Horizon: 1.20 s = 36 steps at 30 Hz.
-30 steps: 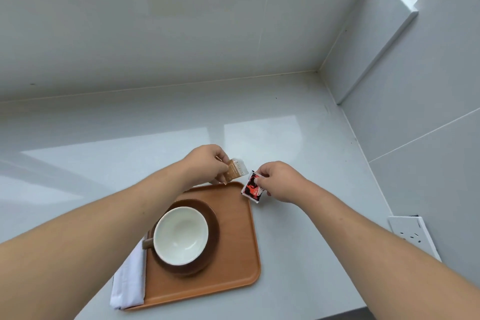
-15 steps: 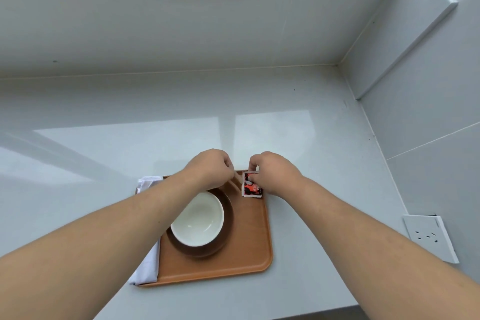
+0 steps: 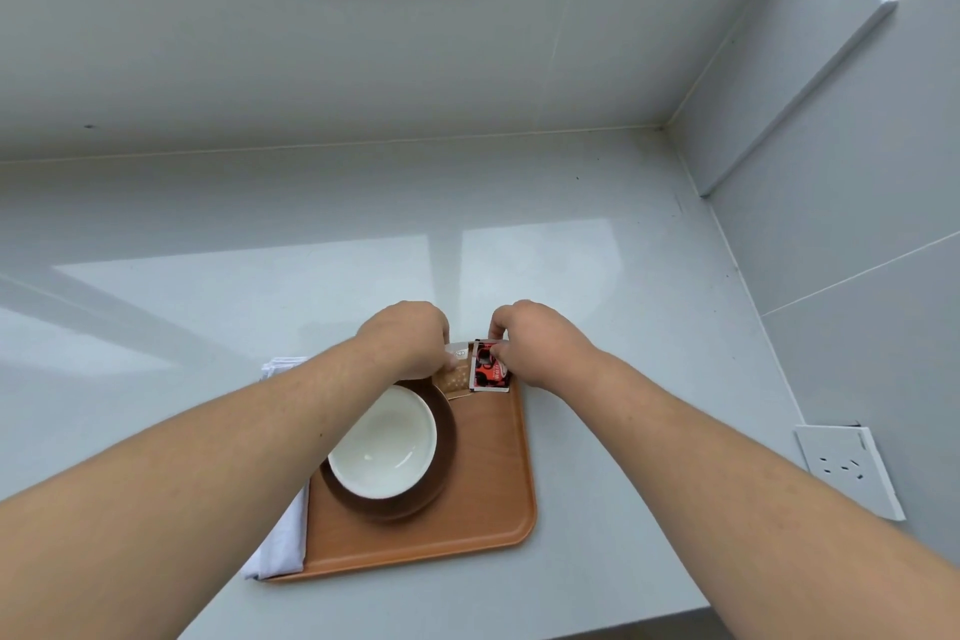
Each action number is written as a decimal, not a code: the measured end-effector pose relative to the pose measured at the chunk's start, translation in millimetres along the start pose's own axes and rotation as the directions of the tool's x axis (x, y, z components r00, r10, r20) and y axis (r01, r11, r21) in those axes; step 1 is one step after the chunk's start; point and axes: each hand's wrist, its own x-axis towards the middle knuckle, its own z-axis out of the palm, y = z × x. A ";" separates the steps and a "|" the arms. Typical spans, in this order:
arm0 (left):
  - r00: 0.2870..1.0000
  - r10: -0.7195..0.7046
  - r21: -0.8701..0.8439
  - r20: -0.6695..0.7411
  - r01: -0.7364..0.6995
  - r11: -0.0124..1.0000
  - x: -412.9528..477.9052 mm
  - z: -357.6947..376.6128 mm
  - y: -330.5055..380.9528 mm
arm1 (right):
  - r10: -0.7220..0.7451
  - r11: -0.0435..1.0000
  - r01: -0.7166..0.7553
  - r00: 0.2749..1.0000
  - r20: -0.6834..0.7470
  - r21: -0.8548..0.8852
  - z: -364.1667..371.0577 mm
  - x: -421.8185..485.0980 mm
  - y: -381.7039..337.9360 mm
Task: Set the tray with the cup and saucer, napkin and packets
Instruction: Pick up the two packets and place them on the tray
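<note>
An orange-brown tray (image 3: 483, 499) lies on the counter. On it stands a white cup (image 3: 384, 444) on a dark brown saucer (image 3: 434, 489). A white napkin (image 3: 283, 535) lies along the tray's left edge, partly under my left arm. At the tray's far right corner, my left hand (image 3: 408, 340) pinches a tan packet (image 3: 454, 379) and my right hand (image 3: 535, 343) pinches a red and black packet (image 3: 488, 372). The two packets lie side by side and touch the tray.
The pale counter (image 3: 311, 250) meets tiled walls at the back and right. A white wall socket (image 3: 844, 468) sits low on the right wall. The counter's front edge runs just below the tray.
Both hands have brought the packets from above the tray's far edge down onto its far right corner, side by side. The view has tilted down.
</note>
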 end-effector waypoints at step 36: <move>0.997 -0.022 0.100 -0.072 0.029 0.995 10.8 12.4 -13.4 | 0.230 0.972 -0.229 0.973 0.006 -0.056 18.2 -14.1 7.9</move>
